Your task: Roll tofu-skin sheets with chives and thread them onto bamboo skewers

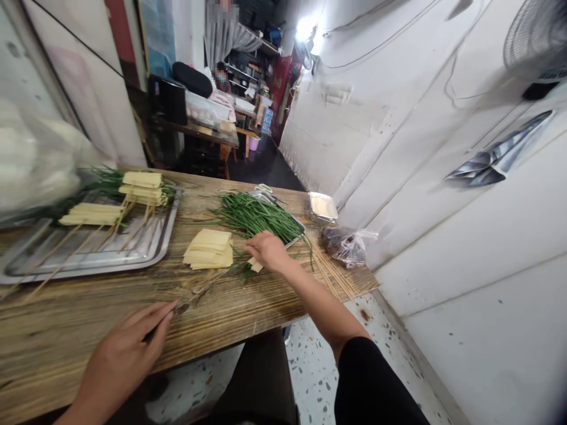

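My left hand [133,342] is over the front of the wooden table, thumb and fingers pinched on the end of a thin wooden skewer [206,288]. The skewer points up and right. My right hand [267,251] is closed over a pale yellow tofu skin piece [256,265], partly hidden under the palm, with chives [243,270] sticking out beside it. Left of that hand lies a stack of cut tofu skin sheets [208,249]. Just behind it, a pile of green chives [259,215] fills a metal tray [296,237].
At left, a large metal tray [166,236] bears skewered tofu skin rolls [93,214]; a plastic bag [35,159] bulges beside it. Loose skewers [334,271], a bagged dark item [348,245] and a foil container [323,206] lie right, near the wall. A person [222,79] is far back.
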{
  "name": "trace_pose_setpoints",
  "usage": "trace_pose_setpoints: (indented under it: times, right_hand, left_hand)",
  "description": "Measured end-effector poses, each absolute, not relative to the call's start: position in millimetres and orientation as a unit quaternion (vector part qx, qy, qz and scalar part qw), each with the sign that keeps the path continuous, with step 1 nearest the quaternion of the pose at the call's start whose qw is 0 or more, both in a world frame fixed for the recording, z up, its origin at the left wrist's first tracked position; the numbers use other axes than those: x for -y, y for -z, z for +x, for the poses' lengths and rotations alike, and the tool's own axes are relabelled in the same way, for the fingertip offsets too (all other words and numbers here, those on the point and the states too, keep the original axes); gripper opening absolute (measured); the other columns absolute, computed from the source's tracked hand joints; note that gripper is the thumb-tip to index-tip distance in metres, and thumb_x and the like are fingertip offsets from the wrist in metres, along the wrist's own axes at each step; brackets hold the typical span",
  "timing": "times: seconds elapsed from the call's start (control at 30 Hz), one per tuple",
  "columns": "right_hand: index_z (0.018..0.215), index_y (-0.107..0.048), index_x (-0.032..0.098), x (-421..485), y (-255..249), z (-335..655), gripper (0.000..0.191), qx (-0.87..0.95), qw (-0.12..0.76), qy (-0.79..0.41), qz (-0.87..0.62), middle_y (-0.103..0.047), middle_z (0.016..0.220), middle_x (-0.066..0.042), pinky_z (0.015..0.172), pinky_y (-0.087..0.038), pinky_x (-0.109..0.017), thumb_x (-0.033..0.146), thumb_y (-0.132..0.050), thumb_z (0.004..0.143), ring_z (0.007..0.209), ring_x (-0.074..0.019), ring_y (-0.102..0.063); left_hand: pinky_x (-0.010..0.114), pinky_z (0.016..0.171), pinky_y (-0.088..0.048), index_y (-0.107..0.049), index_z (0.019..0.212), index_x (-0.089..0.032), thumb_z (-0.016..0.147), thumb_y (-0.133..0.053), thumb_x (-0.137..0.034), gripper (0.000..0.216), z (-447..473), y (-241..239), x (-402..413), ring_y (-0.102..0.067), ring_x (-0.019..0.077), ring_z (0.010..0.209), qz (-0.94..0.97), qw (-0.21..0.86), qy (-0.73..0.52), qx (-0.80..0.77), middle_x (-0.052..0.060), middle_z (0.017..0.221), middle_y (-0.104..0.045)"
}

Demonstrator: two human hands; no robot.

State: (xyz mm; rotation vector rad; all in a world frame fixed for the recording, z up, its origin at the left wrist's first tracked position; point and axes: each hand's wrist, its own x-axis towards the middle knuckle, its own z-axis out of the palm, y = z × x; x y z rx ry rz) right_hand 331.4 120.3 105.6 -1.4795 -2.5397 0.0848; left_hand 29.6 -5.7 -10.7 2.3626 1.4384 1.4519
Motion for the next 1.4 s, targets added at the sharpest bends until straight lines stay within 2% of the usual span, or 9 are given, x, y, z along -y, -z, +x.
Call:
trace_pose_setpoints:
  times: [0.1, 0.23, 0.4, 0.6, 0.97, 1.1, 1.2, 1.3, 1.4]
  right_hand:
    - [0.112, -0.079, 0.018, -145, -87, 287, 0.017, 0.880, 0.136, -0.043, -0.453, -0.079, 0.120, -0.009, 0.104, -0.045, -0.029, 0.026, -0.067, 0.103, 0.113, -0.0188, -0.069]
    - [0.103, -0.080, 0.017, -171, -76, 258, 0.011, 0.860, 0.138, -0.073, -0.485, -0.080, 0.117, -0.009, 0.100, -0.046, -0.027, 0.023, -0.072, 0.099, 0.111, -0.0186, -0.071]
    - [0.098, -0.081, 0.016, -180, -77, 258, 0.022, 0.853, 0.131, -0.089, -0.497, -0.082, 0.112, -0.008, 0.088, -0.044, -0.023, 0.019, -0.060, 0.105, 0.101, -0.0166, -0.071]
    - [0.091, -0.082, 0.015, -184, -78, 259, 0.028, 0.853, 0.117, -0.092, -0.500, -0.082, 0.103, -0.006, 0.076, -0.043, -0.023, 0.012, -0.056, 0.100, 0.090, -0.0163, -0.071]
    - [0.092, -0.079, 0.016, -170, -68, 253, 0.018, 0.847, 0.155, -0.081, -0.502, -0.079, 0.107, -0.009, 0.093, -0.043, -0.025, 0.021, -0.066, 0.102, 0.100, -0.0175, -0.066]
    - [0.093, -0.077, 0.017, -172, -67, 252, 0.016, 0.810, 0.188, -0.084, -0.549, -0.078, 0.106, -0.008, 0.090, -0.045, -0.024, 0.018, -0.064, 0.102, 0.100, -0.0171, -0.066]
    - [0.103, -0.076, 0.016, -182, -80, 252, 0.023, 0.765, 0.219, -0.085, -0.599, -0.078, 0.107, -0.009, 0.084, -0.046, -0.025, 0.019, -0.053, 0.107, 0.097, -0.0181, -0.068]
    - [0.114, -0.072, 0.015, -183, -99, 251, 0.032, 0.735, 0.252, -0.087, -0.624, -0.077, 0.111, -0.009, 0.084, -0.047, -0.025, 0.020, -0.040, 0.111, 0.098, -0.0177, -0.069]
    - [0.113, -0.071, 0.018, -153, -101, 249, 0.027, 0.768, 0.288, -0.104, -0.563, -0.077, 0.111, -0.007, 0.088, -0.047, -0.023, 0.024, -0.045, 0.111, 0.100, -0.0159, -0.070]
  left_hand:
    - [0.033, 0.094, -0.063, -0.078, 0.106, -0.023, 0.105, -0.049, -0.049, 0.039, 31, 8, 6, -0.078, 0.0205, 0.096, 0.754, 0.005, -0.463, -0.466, 0.004, 0.104, -0.083]
    - [0.033, 0.090, -0.065, -0.080, 0.103, -0.023, 0.105, -0.048, -0.051, 0.042, 34, 6, 5, -0.079, 0.0209, 0.093, 0.743, 0.004, -0.471, -0.475, 0.005, 0.101, -0.084]
    - [0.030, 0.087, -0.066, -0.082, 0.103, -0.022, 0.105, -0.049, -0.050, 0.043, 35, 3, 4, -0.080, 0.0201, 0.091, 0.745, 0.014, -0.470, -0.473, 0.005, 0.099, -0.084]
    - [0.031, 0.088, -0.066, -0.082, 0.105, -0.022, 0.104, -0.049, -0.052, 0.044, 34, 4, 3, -0.080, 0.0212, 0.094, 0.749, 0.041, -0.460, -0.476, 0.006, 0.103, -0.084]
    - [0.031, 0.083, -0.066, -0.082, 0.100, -0.025, 0.104, -0.050, -0.051, 0.041, 35, 1, 2, -0.080, 0.0200, 0.089, 0.750, 0.043, -0.465, -0.468, 0.004, 0.098, -0.084]
    - [0.032, 0.085, -0.066, -0.082, 0.099, -0.025, 0.104, -0.051, -0.052, 0.042, 36, 6, 2, -0.080, 0.0206, 0.092, 0.743, 0.054, -0.468, -0.476, 0.005, 0.100, -0.084]
    - [0.033, 0.087, -0.066, -0.082, 0.100, -0.025, 0.103, -0.051, -0.051, 0.041, 36, 8, 3, -0.079, 0.0206, 0.092, 0.738, 0.068, -0.466, -0.483, 0.005, 0.101, -0.084]
    - [0.034, 0.091, -0.065, -0.081, 0.108, -0.025, 0.103, -0.052, -0.046, 0.036, 36, 6, 6, -0.079, 0.0215, 0.096, 0.730, 0.059, -0.462, -0.500, 0.005, 0.104, -0.083]
    - [0.041, 0.101, -0.061, -0.071, 0.134, -0.023, 0.103, -0.053, -0.041, 0.039, 38, -4, 13, -0.075, 0.0275, 0.113, 0.707, 0.000, -0.469, -0.528, 0.011, 0.125, -0.077]
